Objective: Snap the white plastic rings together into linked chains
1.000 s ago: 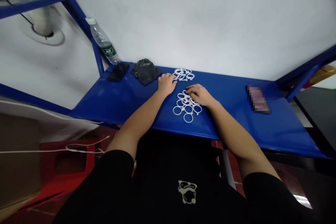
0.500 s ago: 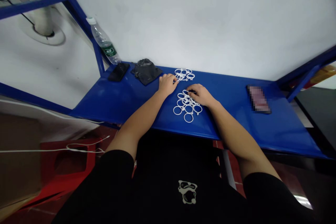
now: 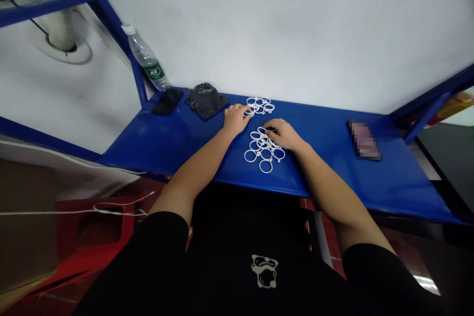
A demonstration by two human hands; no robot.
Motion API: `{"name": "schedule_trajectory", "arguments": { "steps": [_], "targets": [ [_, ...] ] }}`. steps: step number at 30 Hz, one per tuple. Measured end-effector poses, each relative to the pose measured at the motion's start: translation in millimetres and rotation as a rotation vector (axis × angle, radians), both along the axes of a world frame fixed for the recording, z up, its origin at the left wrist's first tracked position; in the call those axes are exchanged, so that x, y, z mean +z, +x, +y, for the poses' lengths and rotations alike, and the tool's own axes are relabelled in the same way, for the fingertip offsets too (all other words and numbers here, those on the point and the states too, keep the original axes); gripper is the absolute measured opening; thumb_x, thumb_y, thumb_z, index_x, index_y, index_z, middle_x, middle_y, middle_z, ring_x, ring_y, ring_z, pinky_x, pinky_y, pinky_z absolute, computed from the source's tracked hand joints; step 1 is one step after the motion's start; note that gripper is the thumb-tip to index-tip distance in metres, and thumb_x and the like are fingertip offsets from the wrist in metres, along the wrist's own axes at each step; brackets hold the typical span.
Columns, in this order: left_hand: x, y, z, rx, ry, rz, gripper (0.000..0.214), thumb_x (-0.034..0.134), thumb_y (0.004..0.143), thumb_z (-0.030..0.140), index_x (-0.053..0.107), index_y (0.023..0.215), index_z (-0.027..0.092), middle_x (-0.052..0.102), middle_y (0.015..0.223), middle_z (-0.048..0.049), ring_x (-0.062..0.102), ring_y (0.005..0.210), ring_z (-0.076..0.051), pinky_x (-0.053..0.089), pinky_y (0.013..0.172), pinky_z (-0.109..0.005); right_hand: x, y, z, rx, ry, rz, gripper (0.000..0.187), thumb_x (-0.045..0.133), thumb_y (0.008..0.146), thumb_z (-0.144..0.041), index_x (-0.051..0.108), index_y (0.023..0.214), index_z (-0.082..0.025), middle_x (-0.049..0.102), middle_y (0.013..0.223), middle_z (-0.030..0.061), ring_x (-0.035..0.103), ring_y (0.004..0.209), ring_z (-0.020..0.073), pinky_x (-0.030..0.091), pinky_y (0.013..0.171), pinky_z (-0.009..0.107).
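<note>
Two heaps of white plastic rings lie on a blue shelf [image 3: 177,143]. The far heap [image 3: 260,105] sits near the wall, and my left hand [image 3: 235,118] rests just left of it, fingers curled with the fingertips touching its nearest ring. The near heap [image 3: 263,152] lies closer to the shelf's front edge. My right hand [image 3: 283,134] lies on its far side, fingers bent and pressed onto the topmost rings. Whether either hand grips a ring is hidden.
At the shelf's back left stand a clear water bottle [image 3: 146,59], a black phone [image 3: 166,101] and a crumpled black bag [image 3: 205,99]. A blurred flat object [image 3: 363,139] lies at the right. Blue frame posts rise at both ends. A red stool [image 3: 94,229] stands below left.
The far heap of rings has shifted slightly under my left fingertips. My right hand has drawn in a little over the near heap. Both arms otherwise stay put.
</note>
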State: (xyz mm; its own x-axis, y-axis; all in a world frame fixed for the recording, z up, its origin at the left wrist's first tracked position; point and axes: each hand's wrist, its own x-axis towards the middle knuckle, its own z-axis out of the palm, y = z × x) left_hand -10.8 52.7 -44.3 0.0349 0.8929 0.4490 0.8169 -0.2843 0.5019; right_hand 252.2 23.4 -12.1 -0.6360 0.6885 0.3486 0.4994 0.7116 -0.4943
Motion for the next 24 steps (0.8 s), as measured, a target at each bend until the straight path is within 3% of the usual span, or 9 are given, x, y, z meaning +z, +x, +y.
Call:
{"name": "schedule_trajectory", "arguments": {
  "steps": [8, 10, 14, 17, 20, 24],
  "targets": [
    [-3.8, 3, 6, -0.061, 0.091, -0.179, 0.048, 0.080, 0.104, 0.026, 0.074, 0.151, 0.030, 0.082, 0.133, -0.0118, 0.077, 0.121, -0.030, 0.061, 0.112, -0.047, 0.4, 0, 0, -0.003, 0.000, 0.001, 0.023, 0.066, 0.101, -0.031, 0.083, 0.116, -0.027, 0.087, 0.121, 0.0082, 0.079, 0.116, 0.0310, 0.059, 0.112, 0.057],
    [-3.8, 3, 7, -0.087, 0.105, -0.211, 0.040, 0.079, 0.105, 0.026, 0.077, 0.145, 0.028, 0.083, 0.131, -0.0119, 0.079, 0.117, -0.028, 0.064, 0.109, -0.046, 0.8, 0, -1, -0.007, -0.004, 0.000, 0.023, 0.066, 0.101, -0.030, 0.083, 0.116, -0.028, 0.086, 0.122, 0.0076, 0.079, 0.116, 0.0310, 0.059, 0.112, 0.057],
    [2.4, 3, 5, -0.091, 0.157, -0.232, 0.011, 0.073, 0.110, 0.027, 0.082, 0.114, 0.023, 0.085, 0.124, -0.0119, 0.079, 0.110, -0.025, 0.066, 0.104, -0.044, 2.0, 0, -1, 0.002, -0.002, 0.000, 0.024, 0.066, 0.100, -0.028, 0.083, 0.116, -0.028, 0.086, 0.121, 0.0083, 0.079, 0.116, 0.0315, 0.059, 0.112, 0.057],
    [9.8, 4, 0, -0.062, 0.191, -0.225, 0.013, 0.073, 0.111, 0.028, 0.080, 0.102, 0.023, 0.083, 0.128, -0.0110, 0.079, 0.111, -0.024, 0.066, 0.104, -0.042, 2.5, 0, -2, -0.024, 0.008, 0.015, 0.024, 0.067, 0.100, -0.028, 0.084, 0.117, -0.026, 0.086, 0.121, 0.0100, 0.079, 0.116, 0.0329, 0.060, 0.111, 0.058],
    [15.9, 7, -7, -0.065, 0.191, -0.240, 0.018, 0.074, 0.111, 0.032, 0.079, 0.098, 0.022, 0.081, 0.132, -0.0104, 0.078, 0.095, -0.019, 0.067, 0.095, -0.038, 2.1, 1, -2, -0.088, 0.023, 0.040, 0.026, 0.068, 0.102, -0.031, 0.084, 0.121, -0.025, 0.086, 0.124, 0.0110, 0.079, 0.116, 0.0338, 0.061, 0.109, 0.058],
    [21.6, 15, -19, -0.165, 0.186, -0.217, 0.021, 0.074, 0.111, 0.035, 0.079, 0.097, 0.021, 0.081, 0.130, -0.0096, 0.073, 0.080, -0.014, 0.066, 0.084, -0.033, 1.6, 2, -4, -0.171, 0.060, 0.101, 0.029, 0.070, 0.104, -0.040, 0.082, 0.127, -0.025, 0.087, 0.123, 0.0120, 0.079, 0.114, 0.0343, 0.063, 0.104, 0.057]
  ]
}}
